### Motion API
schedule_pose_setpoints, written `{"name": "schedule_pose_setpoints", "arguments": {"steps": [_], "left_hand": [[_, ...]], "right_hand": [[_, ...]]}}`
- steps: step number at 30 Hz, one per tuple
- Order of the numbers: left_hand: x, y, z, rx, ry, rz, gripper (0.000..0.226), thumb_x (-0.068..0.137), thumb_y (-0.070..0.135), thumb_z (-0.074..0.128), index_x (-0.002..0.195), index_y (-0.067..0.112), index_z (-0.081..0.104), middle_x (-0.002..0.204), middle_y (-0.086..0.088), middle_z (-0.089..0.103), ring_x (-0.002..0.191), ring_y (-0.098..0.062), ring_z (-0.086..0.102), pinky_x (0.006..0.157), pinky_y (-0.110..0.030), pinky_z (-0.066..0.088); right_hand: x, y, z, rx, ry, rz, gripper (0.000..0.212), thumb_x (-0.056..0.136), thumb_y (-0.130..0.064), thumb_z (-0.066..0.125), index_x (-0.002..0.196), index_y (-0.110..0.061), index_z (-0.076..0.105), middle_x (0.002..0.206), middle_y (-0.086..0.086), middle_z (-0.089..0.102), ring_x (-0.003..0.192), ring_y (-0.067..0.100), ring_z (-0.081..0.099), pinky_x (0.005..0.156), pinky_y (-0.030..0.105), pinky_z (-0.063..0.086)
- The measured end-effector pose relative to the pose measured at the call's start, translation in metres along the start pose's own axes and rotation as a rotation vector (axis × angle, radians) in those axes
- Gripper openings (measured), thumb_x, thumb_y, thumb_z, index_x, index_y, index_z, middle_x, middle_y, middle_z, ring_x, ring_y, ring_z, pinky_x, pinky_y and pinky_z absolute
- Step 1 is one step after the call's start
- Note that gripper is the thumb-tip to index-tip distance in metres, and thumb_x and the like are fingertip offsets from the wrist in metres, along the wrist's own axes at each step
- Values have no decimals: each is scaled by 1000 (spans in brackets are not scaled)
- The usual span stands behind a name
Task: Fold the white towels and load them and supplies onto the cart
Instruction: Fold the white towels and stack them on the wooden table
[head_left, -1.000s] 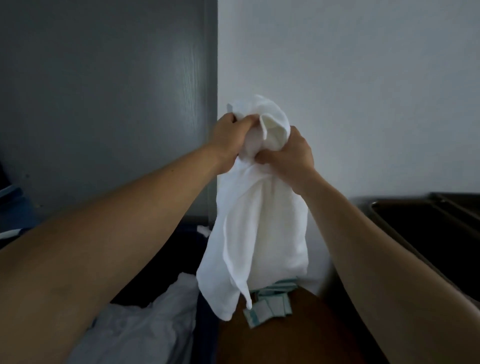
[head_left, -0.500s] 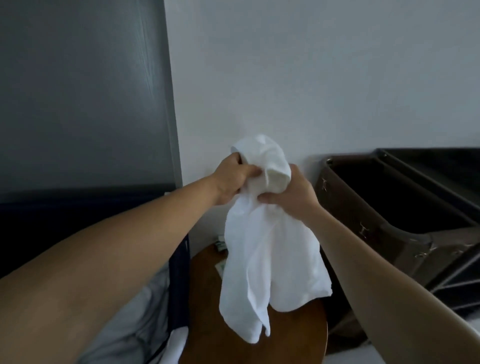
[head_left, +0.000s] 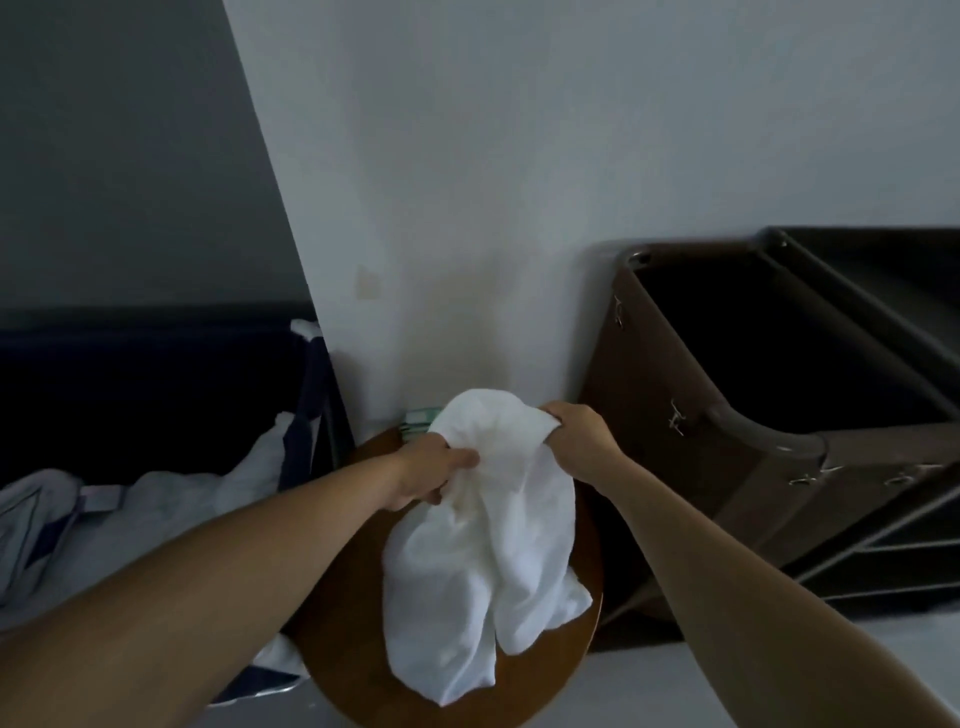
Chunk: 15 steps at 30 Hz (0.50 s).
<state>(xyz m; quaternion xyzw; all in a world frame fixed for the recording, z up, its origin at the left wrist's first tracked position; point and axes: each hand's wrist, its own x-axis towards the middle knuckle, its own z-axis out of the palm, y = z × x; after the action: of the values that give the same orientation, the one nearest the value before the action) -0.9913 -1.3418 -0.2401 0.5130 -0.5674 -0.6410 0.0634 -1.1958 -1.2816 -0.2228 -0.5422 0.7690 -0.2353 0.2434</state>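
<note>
Lowered since the earlier frame: crumpled white cotton towel (head_left: 485, 540), now draped over the round brown wooden table (head_left: 530, 691), long axis running toward the near edge. Left hand (head_left: 428, 475) and right hand (head_left: 579, 439) each clench its far, top end; dark brown cart (head_left: 727, 457) lies nearer the right hand.

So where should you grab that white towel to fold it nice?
Probably by two corners of one edge, from above. The white towel hangs bunched over the round table, gripped by the left hand and right hand along its top, so corners aren't spread.
</note>
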Motion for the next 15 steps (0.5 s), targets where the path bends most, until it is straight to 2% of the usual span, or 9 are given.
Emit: {"name": "schedule_pose_setpoints", "arguments": {"steps": [2, 4, 5, 7, 8, 9, 12, 13, 15], "left_hand": [[-2, -1, -3, 253, -31, -79, 34, 93, 39, 62, 118, 15, 64, 112, -4, 68, 99, -24, 66, 91, -41, 56], [-7, 7, -10, 572, -53, -127, 26, 88, 42, 63, 100, 19, 66, 103, -4, 69, 87, -20, 66, 76, -32, 58], [-11, 15, -12, 708, -45, -122, 23, 85, 42, 64, 91, 19, 66, 95, -4, 71, 81, -18, 68, 69, -30, 58], [-21, 33, -15, 940, 42, -20, 23, 77, 42, 70, 81, 20, 64, 81, 1, 71, 71, -16, 68, 57, -27, 54], [-23, 42, -17, 1024, 115, 83, 27, 73, 45, 73, 83, 22, 62, 80, 5, 68, 73, -16, 66, 56, -27, 50], [-26, 49, -17, 1078, 183, 212, 37, 70, 49, 75, 92, 25, 59, 88, 9, 63, 83, -15, 62, 62, -27, 47], [-37, 70, -13, 1051, 155, 576, 82, 72, 51, 79, 140, 27, 41, 133, 8, 45, 123, -14, 40, 103, -34, 37], [-41, 75, -12, 938, 120, 667, 79, 78, 44, 78, 145, 26, 40, 139, 6, 46, 128, -14, 40, 108, -33, 34], [-47, 84, -11, 669, 140, 740, 51, 90, 30, 71, 137, 21, 54, 134, 0, 58, 123, -19, 53, 104, -34, 41]], "right_hand": [[2, 0, -4, 36, -47, -24, 22, 96, -10, 52, 104, -5, 71, 98, 14, 70, 88, 29, 64, 81, 45, 54], [3, -8, -11, 37, -103, -82, 20, 97, -11, 54, 98, 3, 69, 92, 18, 65, 84, 28, 56, 74, 37, 45], [3, -14, -15, 49, -114, -102, 20, 97, -13, 56, 90, 1, 68, 85, 17, 61, 82, 26, 52, 71, 34, 39], [2, -26, -24, 105, -118, -116, 21, 95, -17, 60, 78, -7, 65, 77, 10, 57, 79, 24, 51, 69, 32, 36], [1, -31, -27, 132, -121, -117, 21, 94, -18, 62, 78, -6, 66, 77, 10, 59, 78, 24, 53, 68, 32, 37], [-1, -36, -31, 174, -118, -107, 20, 93, -19, 63, 81, -3, 68, 79, 12, 62, 78, 23, 55, 67, 32, 39], [-4, -54, -44, 317, -83, -89, 18, 88, -21, 70, 86, -4, 74, 82, 11, 67, 77, 19, 60, 71, 33, 48], [-5, -59, -48, 329, -74, -99, 15, 86, -22, 72, 86, -8, 75, 83, 9, 68, 77, 17, 61, 73, 34, 50], [-7, -68, -57, 343, -54, -142, 12, 83, -23, 76, 83, -11, 75, 80, 7, 67, 77, 15, 61, 73, 33, 49]]}}
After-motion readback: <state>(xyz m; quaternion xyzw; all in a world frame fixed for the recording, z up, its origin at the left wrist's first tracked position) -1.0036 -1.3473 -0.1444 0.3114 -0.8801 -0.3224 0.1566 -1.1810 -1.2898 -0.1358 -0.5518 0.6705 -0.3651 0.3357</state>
